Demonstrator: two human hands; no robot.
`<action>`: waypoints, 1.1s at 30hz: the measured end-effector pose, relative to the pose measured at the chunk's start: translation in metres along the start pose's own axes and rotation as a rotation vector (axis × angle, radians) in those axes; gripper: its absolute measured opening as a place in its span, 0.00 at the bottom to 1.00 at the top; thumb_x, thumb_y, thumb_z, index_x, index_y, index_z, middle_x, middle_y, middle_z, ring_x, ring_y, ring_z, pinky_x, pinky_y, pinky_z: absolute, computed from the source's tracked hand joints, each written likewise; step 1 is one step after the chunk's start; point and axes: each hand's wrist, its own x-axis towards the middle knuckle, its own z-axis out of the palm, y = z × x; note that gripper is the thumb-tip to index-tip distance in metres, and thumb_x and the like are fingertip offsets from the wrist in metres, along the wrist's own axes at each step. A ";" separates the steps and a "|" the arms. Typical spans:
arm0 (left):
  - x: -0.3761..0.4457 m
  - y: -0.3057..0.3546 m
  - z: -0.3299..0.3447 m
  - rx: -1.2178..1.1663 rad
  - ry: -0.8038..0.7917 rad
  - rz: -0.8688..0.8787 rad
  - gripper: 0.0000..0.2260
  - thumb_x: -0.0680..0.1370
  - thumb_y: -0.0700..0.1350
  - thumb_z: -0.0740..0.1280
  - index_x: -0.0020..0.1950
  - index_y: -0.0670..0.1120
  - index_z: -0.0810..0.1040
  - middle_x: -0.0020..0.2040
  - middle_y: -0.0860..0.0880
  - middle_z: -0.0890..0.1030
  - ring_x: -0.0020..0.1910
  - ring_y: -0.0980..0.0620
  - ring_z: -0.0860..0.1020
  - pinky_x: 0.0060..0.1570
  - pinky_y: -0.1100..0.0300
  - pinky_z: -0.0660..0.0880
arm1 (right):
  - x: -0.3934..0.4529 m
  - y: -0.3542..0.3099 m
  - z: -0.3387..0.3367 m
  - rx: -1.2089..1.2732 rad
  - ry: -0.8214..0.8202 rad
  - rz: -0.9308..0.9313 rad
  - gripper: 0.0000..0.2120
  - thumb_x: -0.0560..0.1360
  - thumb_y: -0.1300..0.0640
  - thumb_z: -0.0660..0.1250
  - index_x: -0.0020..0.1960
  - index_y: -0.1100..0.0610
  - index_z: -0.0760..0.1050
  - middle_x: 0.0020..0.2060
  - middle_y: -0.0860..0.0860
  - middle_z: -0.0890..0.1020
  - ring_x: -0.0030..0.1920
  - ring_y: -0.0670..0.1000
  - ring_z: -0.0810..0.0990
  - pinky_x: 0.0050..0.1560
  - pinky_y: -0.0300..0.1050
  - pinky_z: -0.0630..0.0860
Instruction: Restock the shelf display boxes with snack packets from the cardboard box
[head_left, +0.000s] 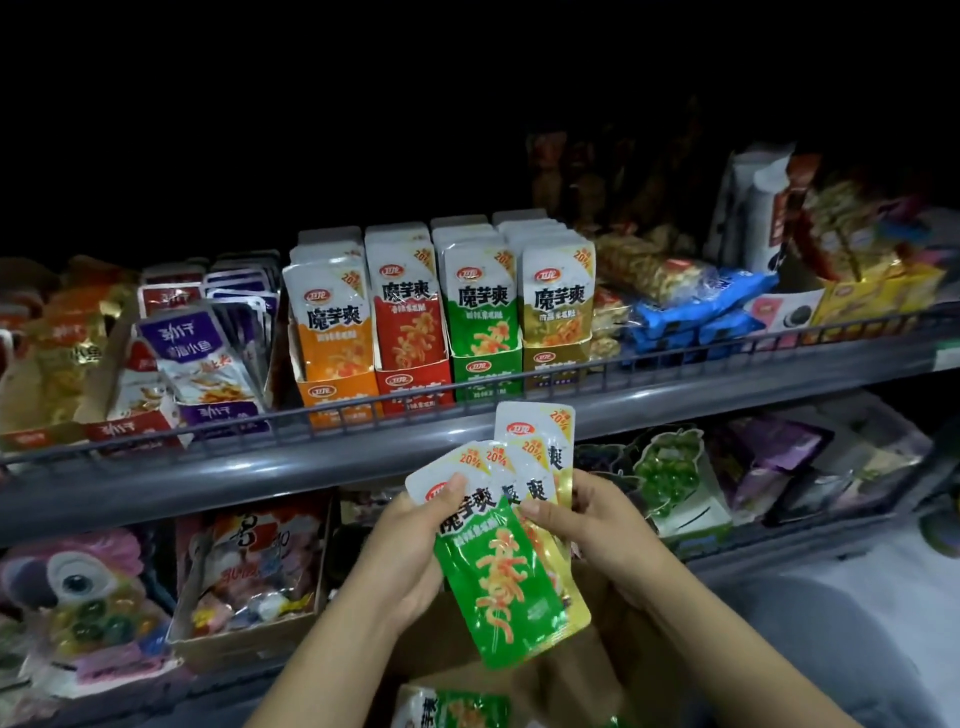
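Both hands are busy with a fanned bunch of packets (498, 525), held in front of the shelf (260, 467), just below the row of display boxes. The left hand (415, 551) grips the stack from the left side, thumb pressed over the top-left corner of the front green packet. The right hand (587, 519) pinches the right edges of the packets behind it, fingers curled onto them. Looks like a green one in front and a few gold ones fanned out behind.

Handling-wise, these look like flat foil pouches: light, floppy, glossy, so probably slick against each other. A fan like this could slide apart if the grip loosens. I'd hold them by the upper sealed edges and square them into a neat stack first.

The green box (485, 371) and the gold box (556, 358) up on the shelf already look pretty full, so new packets would likely have to slip in upright at the front or back.

The cardboard box (566, 670) sits below the hands with more green packets poking out.
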 end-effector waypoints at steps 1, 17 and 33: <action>0.001 0.001 -0.002 0.000 0.022 0.008 0.10 0.80 0.39 0.60 0.56 0.39 0.78 0.50 0.40 0.84 0.46 0.44 0.84 0.46 0.49 0.79 | 0.002 0.002 -0.001 -0.005 0.032 0.001 0.04 0.74 0.59 0.70 0.49 0.55 0.80 0.46 0.52 0.86 0.47 0.55 0.84 0.50 0.53 0.79; -0.004 0.002 -0.001 -0.078 0.159 -0.238 0.14 0.78 0.49 0.65 0.57 0.40 0.78 0.47 0.38 0.84 0.39 0.42 0.83 0.41 0.50 0.79 | -0.002 0.003 -0.006 0.191 0.145 0.094 0.11 0.80 0.62 0.60 0.60 0.51 0.73 0.49 0.52 0.85 0.49 0.53 0.84 0.52 0.53 0.78; -0.001 -0.022 0.015 -0.111 0.083 -0.178 0.14 0.73 0.40 0.68 0.57 0.38 0.79 0.52 0.36 0.83 0.48 0.39 0.82 0.49 0.45 0.79 | -0.005 0.010 0.016 0.291 0.135 0.090 0.14 0.76 0.60 0.67 0.61 0.57 0.73 0.51 0.57 0.84 0.50 0.59 0.83 0.52 0.59 0.79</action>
